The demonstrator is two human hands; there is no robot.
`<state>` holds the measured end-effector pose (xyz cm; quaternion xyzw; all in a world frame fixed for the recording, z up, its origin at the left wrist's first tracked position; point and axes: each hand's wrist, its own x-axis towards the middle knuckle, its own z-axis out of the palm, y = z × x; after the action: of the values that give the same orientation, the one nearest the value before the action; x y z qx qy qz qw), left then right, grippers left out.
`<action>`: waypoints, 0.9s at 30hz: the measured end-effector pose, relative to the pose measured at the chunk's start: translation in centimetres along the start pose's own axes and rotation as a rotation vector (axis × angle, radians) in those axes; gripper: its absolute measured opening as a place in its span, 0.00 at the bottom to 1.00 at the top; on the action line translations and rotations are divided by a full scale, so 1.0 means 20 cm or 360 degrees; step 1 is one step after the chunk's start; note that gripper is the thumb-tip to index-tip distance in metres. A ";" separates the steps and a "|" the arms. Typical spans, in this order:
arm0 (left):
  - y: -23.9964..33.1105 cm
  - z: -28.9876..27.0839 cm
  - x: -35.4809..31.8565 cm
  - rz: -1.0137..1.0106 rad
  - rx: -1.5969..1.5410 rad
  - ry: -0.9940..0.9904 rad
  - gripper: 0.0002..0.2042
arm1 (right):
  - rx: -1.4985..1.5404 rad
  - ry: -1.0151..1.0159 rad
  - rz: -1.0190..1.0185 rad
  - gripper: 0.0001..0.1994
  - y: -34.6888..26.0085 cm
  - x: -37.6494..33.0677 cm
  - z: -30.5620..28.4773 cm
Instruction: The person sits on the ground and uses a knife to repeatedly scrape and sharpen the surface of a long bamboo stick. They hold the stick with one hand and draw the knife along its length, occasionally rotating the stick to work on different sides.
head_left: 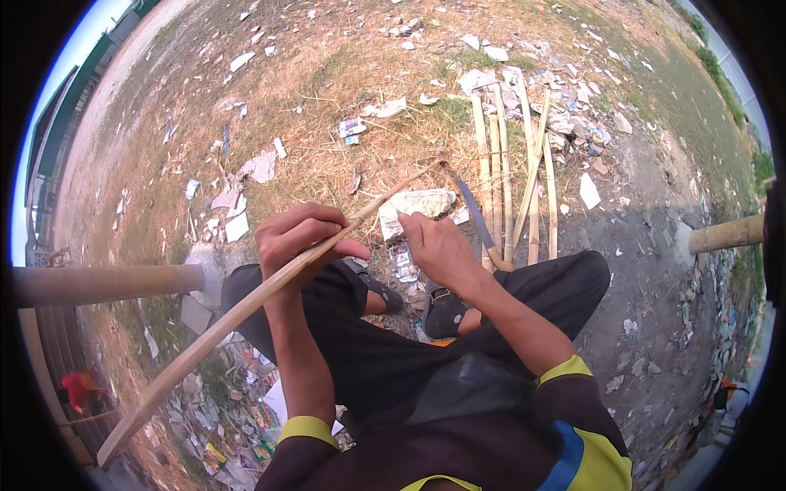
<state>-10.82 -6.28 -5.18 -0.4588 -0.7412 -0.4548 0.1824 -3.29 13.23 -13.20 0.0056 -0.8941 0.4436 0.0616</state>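
A long pale bamboo strip [205, 344] slants across from the lower left to a thin tip ahead of me. My left hand [299, 237] is closed around it, thumb stretched out beneath. Close to the right of the strip is my right hand [442, 250], its fingers curled and thumb on top; whatever they hold, if anything, is hidden. Beyond that hand, a sickle with a dark curved blade [469, 204] and a wooden handle [497, 259] lies on the ground by my right knee. Several split bamboo lengths [494, 155] lie next to it, pointing away, one crossing the others.
Wooden posts stand at the left [106, 285] and right [729, 235]. Paper scraps [262, 166] and a crumpled white sack [417, 204] litter the dry grass. My shoes [446, 313] rest between my bent knees. A red shape [79, 391] shows at far left.
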 end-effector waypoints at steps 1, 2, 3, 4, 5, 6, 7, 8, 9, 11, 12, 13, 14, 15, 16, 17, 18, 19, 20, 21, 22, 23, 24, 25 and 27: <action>0.01 -0.01 0.00 0.0000 -0.0006 -0.0027 0.16 | 0.0057 -0.0063 0.0041 0.17 -0.06 -0.01 -0.04; 0.03 -0.01 0.00 -0.0011 -0.0026 -0.0057 0.16 | 0.0111 -0.0132 0.0100 0.17 -0.11 -0.04 -0.07; 0.05 -0.01 0.01 -0.0025 -0.0009 -0.0092 0.15 | 0.0126 -0.0124 0.0053 0.18 -0.16 -0.07 -0.08; 0.06 -0.02 0.02 -0.0112 0.0017 -0.0112 0.16 | 0.0142 -0.0102 -0.0004 0.18 -0.21 -0.09 -0.07; 0.09 -0.02 0.01 -0.0201 0.0043 -0.0131 0.16 | 0.0158 -0.0080 -0.0062 0.19 -0.23 -0.10 -0.07; 0.10 -0.03 0.01 -0.0290 0.0070 -0.0150 0.17 | 0.0116 -0.0073 -0.0020 0.19 -0.21 -0.09 -0.06; 0.10 -0.03 0.00 -0.0291 0.0090 -0.0133 0.16 | 0.0079 -0.0064 0.0018 0.18 -0.17 -0.09 -0.03; 0.09 -0.04 0.00 -0.0293 0.0110 -0.0116 0.15 | 0.0042 -0.0054 0.0056 0.18 -0.15 -0.08 -0.01; 0.09 -0.04 -0.01 -0.0294 0.0130 -0.0099 0.15 | 0.0054 -0.0039 0.0082 0.18 -0.13 -0.07 -0.01; 0.09 -0.07 -0.02 -0.0272 0.0146 -0.0091 0.12 | 0.0080 -0.0017 0.0141 0.18 -0.11 -0.05 -0.01; 0.09 -0.08 -0.02 -0.0261 0.0153 -0.0087 0.10 | 0.0121 -0.0007 0.0074 0.18 -0.13 -0.06 -0.02; 0.09 -0.08 -0.03 -0.0266 0.0165 -0.0078 0.10 | 0.0156 -0.0001 0.0010 0.18 -0.17 -0.08 -0.03; 0.08 -0.07 -0.05 -0.0271 0.0177 -0.0068 0.09 | 0.0191 0.0004 -0.0054 0.18 -0.20 -0.10 -0.03; 0.08 -0.06 -0.06 -0.0276 0.0190 -0.0057 0.09 | 0.0171 0.0031 -0.0076 0.18 -0.19 -0.10 -0.02; 0.08 -0.06 -0.06 -0.0266 0.0185 -0.0060 0.09 | 0.0155 0.0058 -0.0101 0.18 -0.17 -0.10 0.01; 0.08 -0.06 -0.05 -0.0256 0.0180 -0.0063 0.09 | 0.0138 0.0085 -0.0127 0.19 -0.16 -0.10 0.03; 0.08 -0.06 -0.05 -0.0246 0.0175 -0.0065 0.09 | 0.0122 0.0076 -0.0125 0.18 -0.15 -0.09 0.04; 0.08 -0.06 -0.04 -0.0274 0.0186 -0.0036 0.09 | 0.0109 0.0074 -0.0131 0.18 -0.16 -0.08 0.05; 0.07 -0.06 -0.04 -0.0302 0.0196 -0.0007 0.08 | 0.0096 0.0072 -0.0137 0.18 -0.17 -0.08 0.05; 0.07 -0.06 -0.04 -0.0329 0.0206 0.0022 0.08 | 0.0096 0.0068 -0.0117 0.18 -0.18 -0.08 0.05; 0.07 -0.06 -0.04 -0.0339 0.0222 0.0005 0.08 | 0.0088 0.0077 -0.0102 0.18 -0.19 -0.06 0.05; 0.07 -0.06 -0.03 -0.0349 0.0238 -0.0011 0.08 | 0.0081 0.0086 -0.0087 0.18 -0.20 -0.05 0.05; 0.07 -0.06 -0.03 -0.0359 0.0254 -0.0027 0.08 | 0.0123 0.0135 -0.0106 0.18 -0.20 -0.04 0.04; 0.08 -0.05 -0.03 -0.0334 0.0252 -0.0025 0.08 | 0.0169 0.0173 -0.0117 0.18 -0.19 -0.04 0.04; 0.08 -0.04 -0.03 -0.0283 0.0242 -0.0032 0.08 | 0.0186 0.0199 -0.0140 0.18 -0.18 -0.05 0.04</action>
<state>-9.35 -6.96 -4.37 -0.3806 -0.8131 -0.4071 0.1680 -2.19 10.38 -11.02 0.0209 -0.8599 0.4914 0.1362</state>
